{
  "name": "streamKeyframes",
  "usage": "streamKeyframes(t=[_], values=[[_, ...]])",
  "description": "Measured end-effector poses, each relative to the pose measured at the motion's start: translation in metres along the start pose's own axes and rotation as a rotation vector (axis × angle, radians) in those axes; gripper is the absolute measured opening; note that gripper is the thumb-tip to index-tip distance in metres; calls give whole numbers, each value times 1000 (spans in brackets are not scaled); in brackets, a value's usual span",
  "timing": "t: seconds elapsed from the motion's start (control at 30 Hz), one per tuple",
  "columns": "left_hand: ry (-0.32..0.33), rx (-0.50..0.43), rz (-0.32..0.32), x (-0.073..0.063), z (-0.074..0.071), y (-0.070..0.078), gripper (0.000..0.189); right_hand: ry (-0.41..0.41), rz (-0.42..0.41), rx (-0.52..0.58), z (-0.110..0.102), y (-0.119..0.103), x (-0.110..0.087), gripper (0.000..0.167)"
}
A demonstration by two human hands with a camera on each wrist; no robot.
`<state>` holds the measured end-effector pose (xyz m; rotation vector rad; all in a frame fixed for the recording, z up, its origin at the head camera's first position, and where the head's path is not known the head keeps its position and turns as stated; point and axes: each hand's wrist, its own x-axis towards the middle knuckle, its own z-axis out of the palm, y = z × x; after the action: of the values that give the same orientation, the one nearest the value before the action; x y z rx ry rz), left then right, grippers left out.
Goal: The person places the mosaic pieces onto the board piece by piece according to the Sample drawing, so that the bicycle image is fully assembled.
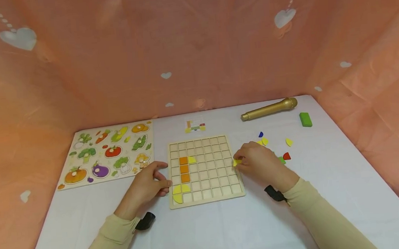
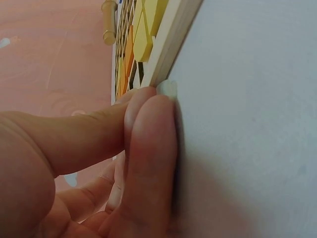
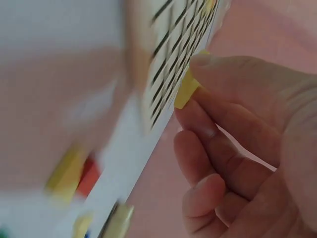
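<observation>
A square wooden grid board (image 1: 212, 202) lies flat on the table. In its left part sit orange squares (image 1: 184, 168) in a column, a yellow quarter-round piece (image 1: 191, 160) beside the top one, and yellow rounded pieces (image 1: 178, 198) at the lower left corner. My left hand (image 1: 148, 187) touches the board's left edge with its fingertips; in the left wrist view its fingers (image 2: 153, 134) rest right at the wooden rim. Between thumb and fingertips my right hand (image 1: 260, 160) pinches a yellow piece (image 3: 187, 89) at the board's right edge.
Loose pieces lie right of the board, among them a red one (image 1: 286, 156), a yellow one (image 1: 289, 142) and a blue one (image 1: 261, 134). Behind are a pattern card (image 1: 195, 125), a gold microphone (image 1: 268, 109) and a green block (image 1: 305, 119). A vegetable puzzle (image 1: 92, 148) lies left.
</observation>
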<state>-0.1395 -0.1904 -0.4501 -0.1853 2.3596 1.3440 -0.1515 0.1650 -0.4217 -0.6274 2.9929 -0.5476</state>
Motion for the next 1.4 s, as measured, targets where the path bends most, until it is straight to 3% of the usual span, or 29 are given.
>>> streamKeyframes(t=[0.33,0.6,1.4], values=[[4,-6,5,0,-1,0,62,-56,-198,2,25,-64,18,19],[0,-10,14,2,-3,1,62,-92,-308,19,42,-95,24,16],[-7,-9,28,1,0,-1,62,-67,-396,-82,67,-117,18,13]])
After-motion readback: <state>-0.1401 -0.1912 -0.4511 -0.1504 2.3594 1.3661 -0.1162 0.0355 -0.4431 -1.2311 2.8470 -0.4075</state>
